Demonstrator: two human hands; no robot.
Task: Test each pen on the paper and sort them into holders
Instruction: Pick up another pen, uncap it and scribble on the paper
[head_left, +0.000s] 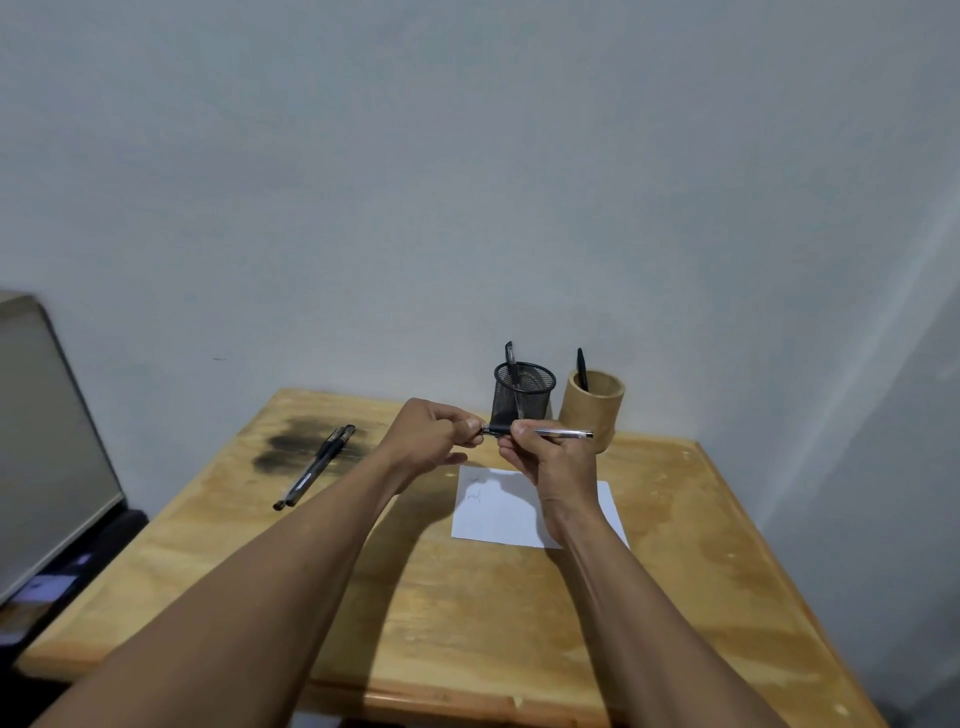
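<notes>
A silver pen (563, 433) with a black grip is held level above the table, in front of the holders. My right hand (550, 457) grips its middle, and my left hand (436, 434) pinches its left end. Below them lies a white sheet of paper (498, 512) with faint scribbles near its top left. A black mesh holder (522, 392) stands at the back with one black pen in it. To its right a wooden holder (592, 408) also contains one dark pen. Two black pens (314, 467) lie side by side at the table's left.
The wooden table (467, 597) has a dark stain under the two loose pens. A pale wall rises directly behind the holders. A beige box-like object (47, 441) stands off the table's left edge.
</notes>
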